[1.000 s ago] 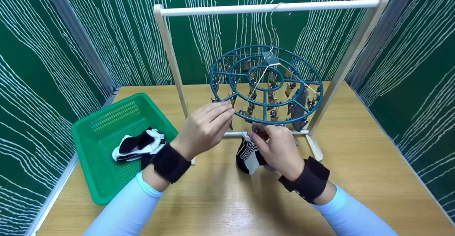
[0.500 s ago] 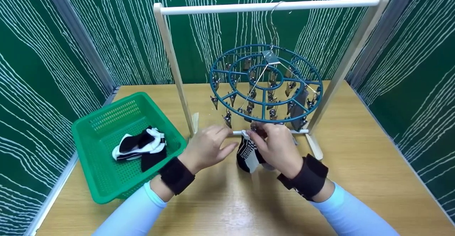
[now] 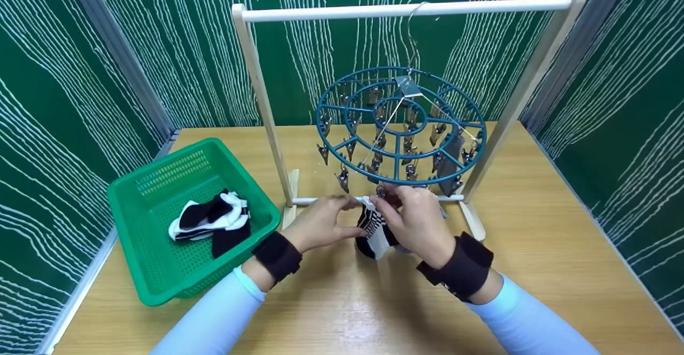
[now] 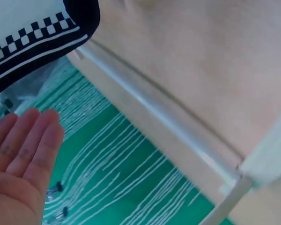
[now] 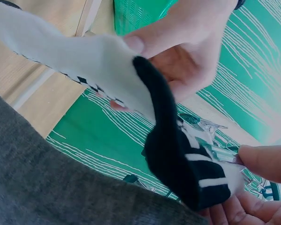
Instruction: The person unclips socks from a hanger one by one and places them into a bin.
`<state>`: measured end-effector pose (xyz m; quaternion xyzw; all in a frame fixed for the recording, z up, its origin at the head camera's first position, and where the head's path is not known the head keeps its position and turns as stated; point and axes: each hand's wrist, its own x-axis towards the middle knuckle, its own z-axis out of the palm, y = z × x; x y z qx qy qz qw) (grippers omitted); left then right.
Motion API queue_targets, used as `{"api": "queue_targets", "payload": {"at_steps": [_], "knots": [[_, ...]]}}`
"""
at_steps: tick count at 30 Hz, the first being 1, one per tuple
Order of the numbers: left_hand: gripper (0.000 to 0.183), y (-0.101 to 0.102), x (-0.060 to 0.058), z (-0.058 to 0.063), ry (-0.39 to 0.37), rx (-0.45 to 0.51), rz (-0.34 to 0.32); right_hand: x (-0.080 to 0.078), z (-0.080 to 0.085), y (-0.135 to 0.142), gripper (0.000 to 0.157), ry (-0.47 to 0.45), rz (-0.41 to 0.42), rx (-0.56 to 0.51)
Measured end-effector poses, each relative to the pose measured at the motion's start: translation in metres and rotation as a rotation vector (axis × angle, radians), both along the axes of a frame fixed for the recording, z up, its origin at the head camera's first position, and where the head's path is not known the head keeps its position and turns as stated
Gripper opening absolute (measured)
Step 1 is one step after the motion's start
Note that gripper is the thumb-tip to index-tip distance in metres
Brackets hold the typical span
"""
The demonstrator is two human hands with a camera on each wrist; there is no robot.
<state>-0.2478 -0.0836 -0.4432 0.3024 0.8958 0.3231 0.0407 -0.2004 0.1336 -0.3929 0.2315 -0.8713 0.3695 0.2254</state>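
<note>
My right hand (image 3: 422, 225): thumb and fingers pinched on white cuff of checkered sock (image 3: 378, 245), metal clip (image 3: 381, 190) right at fingertips. Sock hangs toe down, below front rim of blue ring hanger (image 3: 397, 170). My left hand (image 3: 319, 225): fingers straight, thumb spread wide, close about sock; whether touching, cannot tell. Grey cloth (image 3: 450, 165) hangs at hanger's right side. Hanger hooked on white top bar (image 3: 331, 13). Green basket (image 3: 124, 237) further left, black-and-white bundle (image 3: 211, 217) inside.
</note>
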Motion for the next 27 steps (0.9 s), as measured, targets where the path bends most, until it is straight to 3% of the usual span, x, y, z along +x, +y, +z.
{"api": "queue_targets", "payload": {"at_steps": [5, 10, 14, 18, 23, 27], "knots": [[0.067, 0.004, -0.006, -0.008, -0.173, 0.064, 0.012, 0.0, 0.0, 0.0, 0.01, -0.021, 0.002, -0.013], [0.06, 0.011, -0.01, -0.015, -0.24, 0.123, 0.006, 0.0, -0.001, 0.0, 0.012, -0.037, -0.004, -0.016], [0.056, 0.017, -0.013, -0.018, -0.277, 0.18, -0.038, 0.0, -0.002, 0.001, 0.011, -0.03, -0.011, -0.023], [0.042, 0.02, -0.016, -0.019, -0.285, 0.23, -0.095, 0.0, -0.003, 0.001, 0.012, -0.007, -0.007, -0.027], [0.014, 0.018, -0.016, -0.019, -0.236, 0.24, -0.106, 0.0, -0.004, 0.002, 0.011, 0.028, 0.005, -0.038], [0.013, 0.016, -0.016, -0.02, -0.189, 0.265, -0.109, -0.001, -0.006, 0.002, 0.012, 0.075, 0.008, -0.044]]}}
